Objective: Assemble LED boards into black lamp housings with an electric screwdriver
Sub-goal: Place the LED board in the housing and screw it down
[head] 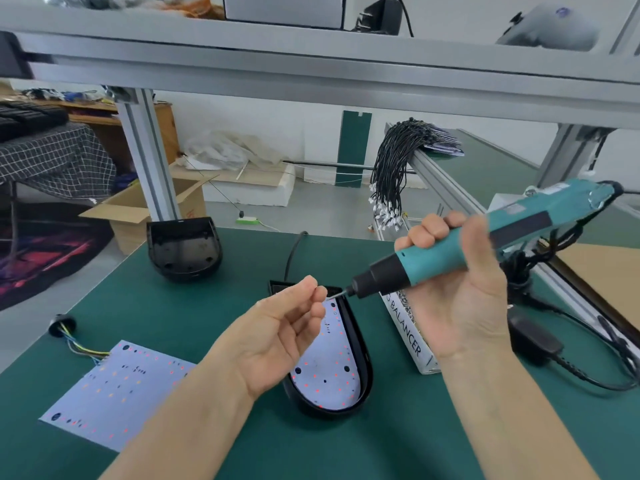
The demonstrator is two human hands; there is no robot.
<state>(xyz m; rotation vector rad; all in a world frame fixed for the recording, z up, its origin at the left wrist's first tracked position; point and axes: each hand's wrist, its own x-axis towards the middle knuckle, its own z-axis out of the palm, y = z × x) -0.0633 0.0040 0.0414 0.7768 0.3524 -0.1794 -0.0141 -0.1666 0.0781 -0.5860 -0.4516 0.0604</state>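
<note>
While the right hand point(460, 282) grips the teal screwdriver point(478, 237) around its middle, the tool lies tilted, its black nose and bit pointing left and down toward the far end of the near housing point(360, 344). The left hand point(280, 334) is raised palm-up over that housing, thumb and forefinger pinching a small screw point(331, 296) just at the bit's tip; whether screw and bit touch cannot be told. The near housing sits on the green mat point(242, 265) with a white LED board point(329, 372) lying inside it, red dots showing across the board. A second board point(117, 389) lies flat on the mat to the left, with coloured wires point(83, 348) running from its far corner to a black grommet point(62, 325). An empty housing point(183, 247) stands at the mat's far edge, well apart. Just right of the near housing sits a white box point(408, 334) holding screws, partly hidden by the right hand. A bundle of black cables point(394, 161) hangs over the rail beyond.
</note>
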